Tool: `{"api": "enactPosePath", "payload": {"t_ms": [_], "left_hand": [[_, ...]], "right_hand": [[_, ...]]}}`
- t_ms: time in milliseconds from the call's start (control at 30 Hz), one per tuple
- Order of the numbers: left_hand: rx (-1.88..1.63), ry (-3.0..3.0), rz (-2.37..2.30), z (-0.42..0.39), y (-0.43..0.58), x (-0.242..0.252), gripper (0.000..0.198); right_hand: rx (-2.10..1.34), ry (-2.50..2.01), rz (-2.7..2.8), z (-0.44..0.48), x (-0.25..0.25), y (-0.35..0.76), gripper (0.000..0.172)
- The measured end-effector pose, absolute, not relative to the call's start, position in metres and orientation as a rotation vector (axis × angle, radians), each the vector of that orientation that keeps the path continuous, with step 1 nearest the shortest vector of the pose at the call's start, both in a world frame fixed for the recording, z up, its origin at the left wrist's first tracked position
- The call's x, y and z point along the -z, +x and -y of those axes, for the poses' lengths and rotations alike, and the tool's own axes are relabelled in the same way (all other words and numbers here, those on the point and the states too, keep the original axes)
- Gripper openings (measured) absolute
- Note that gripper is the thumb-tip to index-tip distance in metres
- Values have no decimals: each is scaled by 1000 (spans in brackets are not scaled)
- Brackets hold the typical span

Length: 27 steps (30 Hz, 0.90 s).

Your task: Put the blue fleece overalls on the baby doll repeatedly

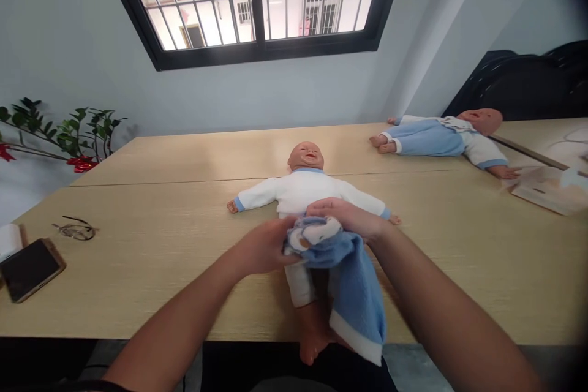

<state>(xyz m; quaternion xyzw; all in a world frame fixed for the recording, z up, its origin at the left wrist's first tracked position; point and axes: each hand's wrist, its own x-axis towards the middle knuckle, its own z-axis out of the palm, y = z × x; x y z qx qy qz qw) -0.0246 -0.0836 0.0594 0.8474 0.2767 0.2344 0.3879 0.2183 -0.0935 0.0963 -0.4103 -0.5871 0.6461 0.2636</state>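
Note:
On the table in front of me a baby doll (305, 190) in a white long-sleeved top and white trousers lies on its back, arms spread and bare feet towards me. Bunched over its waist and legs is a pair of blue doll overalls (358, 294) with a white and brown patch at the top; one leg with a white cuff hangs down over the doll's leg. My left hand (269, 245) is closed on the left side of the bunched top. At its upper right edge, against the doll's belly, my right hand (344, 217) grips the cloth, its thumb hidden.
Another doll (425, 135) in blue overalls lies at the back right, by a plastic-wrapped item (546, 190). Glasses (77, 231) and a phone (32, 269) lie at the left of the table (160, 282). A potted plant (73, 131) stands beyond its left edge.

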Motion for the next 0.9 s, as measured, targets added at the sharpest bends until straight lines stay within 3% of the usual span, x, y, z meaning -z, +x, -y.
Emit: {"api": "enactPosePath", "payload": {"t_ms": [100,267,433,567,700,900], "left_hand": [[-750,2377,-605,83,-23,-58,43],[-883,2640,-12,95,-11,-48,25],[-803,2728,228,117,6,-40,26],[-628,2774,260,128,10,-29,30],[-372,2695,310,139,11,-18,43],[-141,2423,270,150,10,-19,59]], "right_hand": [[-1638,-1223,1853,97,-98,211,21],[-708,-1463,2031,102,-97,189,12],[-645,-1674,2371,113,-99,181,46],[-226,-1640,2230,117,-103,182,34],[-291,-1393,2333,112,-102,186,28],[-687,-1690,2383,113,-83,187,60]]}}
